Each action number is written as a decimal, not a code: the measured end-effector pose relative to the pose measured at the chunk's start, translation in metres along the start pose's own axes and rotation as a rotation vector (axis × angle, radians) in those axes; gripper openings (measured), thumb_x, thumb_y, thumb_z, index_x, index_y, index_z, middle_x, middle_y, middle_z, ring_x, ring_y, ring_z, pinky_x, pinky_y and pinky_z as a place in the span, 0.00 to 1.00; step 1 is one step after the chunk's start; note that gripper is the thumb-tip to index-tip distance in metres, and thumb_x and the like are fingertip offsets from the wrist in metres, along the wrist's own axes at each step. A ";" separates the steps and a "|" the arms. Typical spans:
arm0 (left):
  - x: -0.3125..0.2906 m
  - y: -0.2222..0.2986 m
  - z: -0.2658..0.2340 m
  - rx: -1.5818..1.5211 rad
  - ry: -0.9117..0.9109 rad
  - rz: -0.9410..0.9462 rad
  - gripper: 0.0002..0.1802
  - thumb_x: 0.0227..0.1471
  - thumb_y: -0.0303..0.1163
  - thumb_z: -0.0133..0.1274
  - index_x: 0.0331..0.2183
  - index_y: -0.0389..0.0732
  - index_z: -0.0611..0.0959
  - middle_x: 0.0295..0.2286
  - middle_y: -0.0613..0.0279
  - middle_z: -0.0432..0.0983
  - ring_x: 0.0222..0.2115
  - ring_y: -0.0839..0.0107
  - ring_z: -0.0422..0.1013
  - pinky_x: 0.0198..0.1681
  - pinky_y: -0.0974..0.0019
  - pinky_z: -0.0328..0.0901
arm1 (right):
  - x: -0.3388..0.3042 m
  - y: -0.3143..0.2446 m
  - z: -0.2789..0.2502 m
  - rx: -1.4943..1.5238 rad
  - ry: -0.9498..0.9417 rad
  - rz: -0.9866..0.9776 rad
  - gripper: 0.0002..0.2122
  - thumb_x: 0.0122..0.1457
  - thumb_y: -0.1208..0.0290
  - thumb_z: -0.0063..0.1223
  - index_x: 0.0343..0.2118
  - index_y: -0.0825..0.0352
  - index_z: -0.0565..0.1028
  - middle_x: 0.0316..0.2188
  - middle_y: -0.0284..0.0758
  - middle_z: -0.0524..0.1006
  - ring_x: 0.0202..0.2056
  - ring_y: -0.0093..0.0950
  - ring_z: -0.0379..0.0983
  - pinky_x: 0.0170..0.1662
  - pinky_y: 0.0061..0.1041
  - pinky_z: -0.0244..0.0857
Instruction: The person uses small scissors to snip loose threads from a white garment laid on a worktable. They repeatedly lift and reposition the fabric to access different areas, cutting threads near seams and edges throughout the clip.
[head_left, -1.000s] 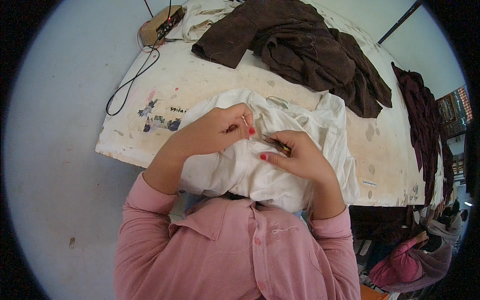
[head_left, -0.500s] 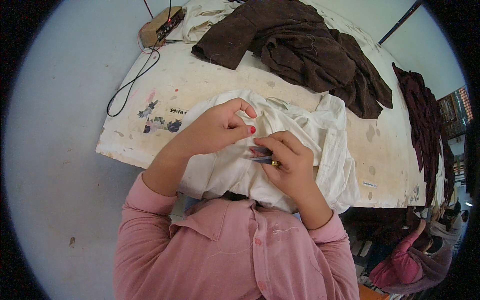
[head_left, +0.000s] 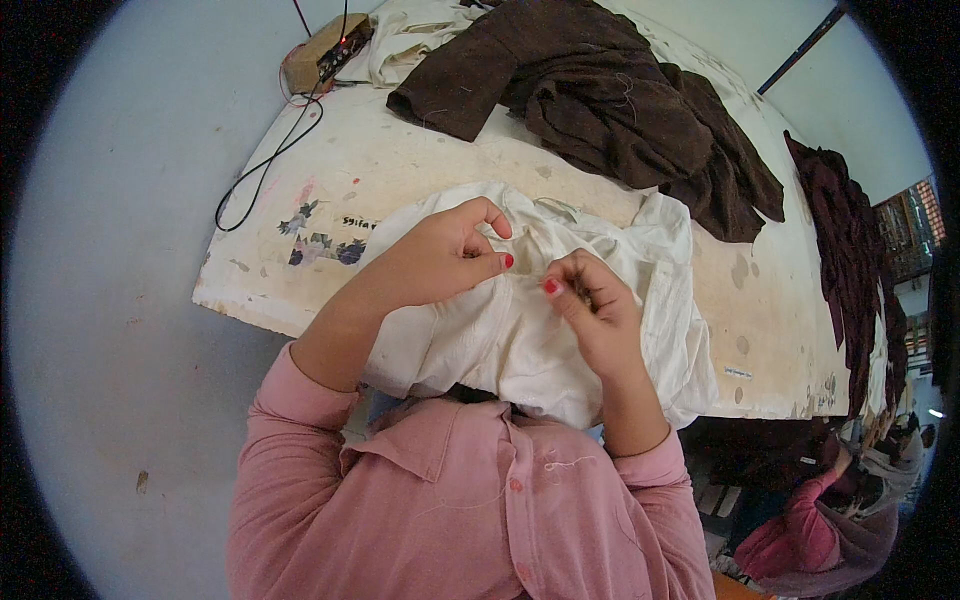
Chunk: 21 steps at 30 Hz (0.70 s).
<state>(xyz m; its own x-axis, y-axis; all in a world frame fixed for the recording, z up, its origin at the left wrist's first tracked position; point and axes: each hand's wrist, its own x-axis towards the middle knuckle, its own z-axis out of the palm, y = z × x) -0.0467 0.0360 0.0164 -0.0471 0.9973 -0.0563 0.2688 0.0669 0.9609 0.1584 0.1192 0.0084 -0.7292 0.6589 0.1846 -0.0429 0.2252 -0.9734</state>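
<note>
A white garment [head_left: 545, 345] lies bunched in front of me, over the table's near edge and against my body. My left hand [head_left: 445, 250] is on its upper left part. The index finger is bent and raised, while the thumb presses at the cloth against fingers I see only partly. Just to the right, my right hand [head_left: 597, 310] is closed above the cloth, thumb and forefinger drawn together close to a fold. A small dark and brassy bit of the thread snips [head_left: 585, 297] shows inside its curled fingers; their blades are hidden. Any thread in the pinch is too fine to make out.
Dark brown garments [head_left: 600, 100] are heaped on the pale, stained table [head_left: 300, 290]. A wooden box [head_left: 322, 58] with a black cable [head_left: 262, 165] sits at the far left corner. Dark maroon cloth [head_left: 835, 240] hangs at right. Another person in a pink sleeve [head_left: 800, 520] is at lower right.
My right hand has turned, and the snips' blades, pointing left before, are now tucked out of sight in it. Its thumb and forefinger have come together. The left hand stays nearly still.
</note>
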 end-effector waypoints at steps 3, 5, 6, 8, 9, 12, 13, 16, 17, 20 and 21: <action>0.000 0.004 -0.002 -0.018 -0.036 -0.094 0.15 0.54 0.31 0.55 0.42 0.41 0.69 0.18 0.75 0.69 0.18 0.87 0.59 0.20 0.78 0.53 | 0.004 -0.002 0.011 -0.354 -0.014 -0.312 0.08 0.48 0.82 0.57 0.34 0.69 0.76 0.27 0.32 0.73 0.28 0.23 0.69 0.30 0.19 0.61; 0.001 0.008 -0.002 -0.117 -0.035 -0.150 0.16 0.53 0.32 0.55 0.42 0.41 0.71 0.19 0.72 0.72 0.21 0.85 0.62 0.23 0.77 0.57 | 0.001 -0.009 0.019 -0.463 -0.007 -0.299 0.08 0.48 0.82 0.56 0.33 0.69 0.76 0.28 0.33 0.73 0.29 0.23 0.71 0.31 0.19 0.62; 0.001 0.008 -0.003 -0.167 -0.034 -0.178 0.16 0.52 0.32 0.56 0.42 0.40 0.71 0.19 0.70 0.74 0.22 0.84 0.64 0.24 0.76 0.59 | 0.000 -0.012 0.021 -0.519 -0.004 -0.294 0.09 0.48 0.83 0.56 0.33 0.69 0.76 0.28 0.33 0.73 0.30 0.24 0.71 0.32 0.20 0.63; 0.002 0.003 -0.007 -0.210 -0.098 -0.157 0.16 0.53 0.31 0.55 0.43 0.41 0.71 0.20 0.72 0.72 0.21 0.84 0.63 0.23 0.77 0.58 | 0.000 -0.008 0.017 -0.470 -0.053 -0.332 0.11 0.47 0.83 0.57 0.36 0.68 0.77 0.29 0.33 0.73 0.30 0.24 0.71 0.33 0.20 0.64; 0.003 0.000 -0.009 -0.230 -0.130 -0.146 0.16 0.53 0.31 0.55 0.43 0.41 0.71 0.20 0.72 0.72 0.21 0.84 0.62 0.23 0.77 0.57 | 0.001 -0.004 0.013 -0.371 -0.070 -0.347 0.11 0.48 0.82 0.57 0.37 0.68 0.77 0.29 0.33 0.73 0.30 0.24 0.71 0.34 0.20 0.65; 0.001 0.001 -0.012 -0.184 -0.142 -0.100 0.13 0.54 0.30 0.53 0.42 0.40 0.72 0.20 0.73 0.70 0.21 0.85 0.61 0.23 0.76 0.57 | 0.007 0.007 0.000 -0.226 -0.004 -0.325 0.11 0.50 0.80 0.59 0.38 0.69 0.76 0.31 0.32 0.74 0.30 0.22 0.71 0.37 0.18 0.64; 0.000 0.000 -0.013 -0.165 -0.141 -0.073 0.13 0.54 0.30 0.53 0.41 0.40 0.72 0.20 0.73 0.70 0.21 0.85 0.61 0.23 0.76 0.57 | 0.008 0.009 -0.003 -0.203 0.037 -0.306 0.11 0.50 0.79 0.59 0.38 0.69 0.76 0.31 0.32 0.74 0.31 0.21 0.71 0.37 0.17 0.64; 0.000 -0.008 -0.010 -0.125 -0.129 0.054 0.13 0.54 0.28 0.54 0.41 0.40 0.72 0.20 0.73 0.69 0.21 0.85 0.61 0.25 0.77 0.57 | 0.006 0.005 0.001 -0.342 -0.032 -0.174 0.11 0.51 0.72 0.61 0.37 0.70 0.76 0.29 0.37 0.75 0.30 0.26 0.71 0.37 0.20 0.64; -0.001 -0.011 -0.006 -0.124 -0.114 0.128 0.13 0.54 0.28 0.55 0.42 0.40 0.73 0.19 0.74 0.68 0.21 0.85 0.62 0.25 0.79 0.57 | 0.006 0.006 -0.002 -0.318 -0.052 -0.074 0.11 0.52 0.71 0.61 0.37 0.70 0.76 0.28 0.35 0.75 0.30 0.24 0.70 0.37 0.20 0.63; -0.009 0.006 0.000 0.127 -0.101 0.288 0.13 0.52 0.27 0.57 0.41 0.38 0.75 0.21 0.71 0.72 0.22 0.83 0.65 0.28 0.79 0.60 | 0.004 0.010 -0.010 -0.171 -0.091 0.149 0.12 0.54 0.68 0.61 0.37 0.69 0.76 0.25 0.28 0.73 0.28 0.19 0.66 0.35 0.18 0.61; -0.012 0.013 0.000 0.255 -0.097 0.328 0.12 0.52 0.26 0.57 0.40 0.37 0.77 0.23 0.69 0.74 0.23 0.83 0.67 0.29 0.79 0.62 | 0.005 0.008 -0.011 -0.070 -0.096 0.172 0.12 0.55 0.67 0.61 0.37 0.69 0.77 0.25 0.26 0.73 0.28 0.17 0.64 0.34 0.17 0.60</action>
<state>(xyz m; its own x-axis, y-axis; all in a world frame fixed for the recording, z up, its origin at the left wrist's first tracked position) -0.0425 0.0245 0.0296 0.1684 0.9643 0.2045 0.4846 -0.2616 0.8347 0.1623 0.1320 0.0027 -0.7837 0.6211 -0.0004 0.1326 0.1666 -0.9771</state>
